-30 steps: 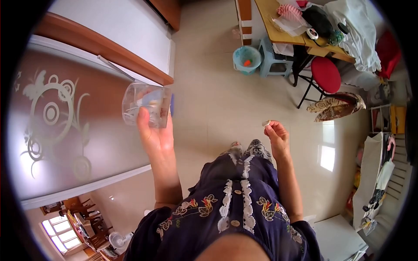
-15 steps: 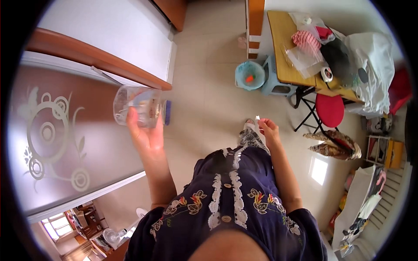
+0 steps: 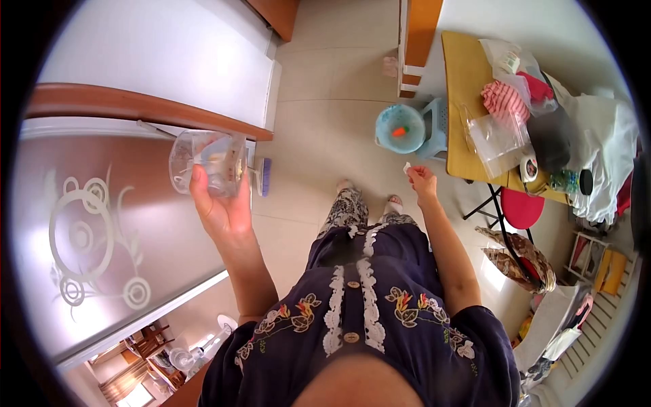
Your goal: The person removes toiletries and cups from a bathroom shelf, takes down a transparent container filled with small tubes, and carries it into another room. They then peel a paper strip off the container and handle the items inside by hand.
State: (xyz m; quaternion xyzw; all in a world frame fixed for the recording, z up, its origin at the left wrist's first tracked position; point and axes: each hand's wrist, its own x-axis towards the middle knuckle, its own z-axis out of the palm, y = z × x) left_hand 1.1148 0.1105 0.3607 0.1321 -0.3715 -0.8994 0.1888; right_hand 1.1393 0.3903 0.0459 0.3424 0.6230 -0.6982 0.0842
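A clear plastic tub (image 3: 192,163), tilted on its side, is gripped in my left hand (image 3: 229,216) beside the frosted door. Markings or small contents show through its wall, but I cannot make them out. Between the thumb and fingers of my right hand (image 3: 424,182) is a small white scrap (image 3: 407,167), its kind unclear. That hand is raised in front of my body, nearest to a light-blue basin (image 3: 388,129) on the floor. Something orange and green (image 3: 401,131) lies inside the basin.
Right of the basin stands a blue plastic stool (image 3: 436,129). A wooden table (image 3: 464,74) holds bags, cloths and bottles, with a red-seated folding stool (image 3: 521,209) under its edge. On the left are the frosted door (image 3: 163,224) and a blue-bristled brush (image 3: 265,178).
The view has shifted, and both feet now show on the floor. The basin and table sit lower and farther right in view. Both hands keep their holds; my right hand is slightly higher.
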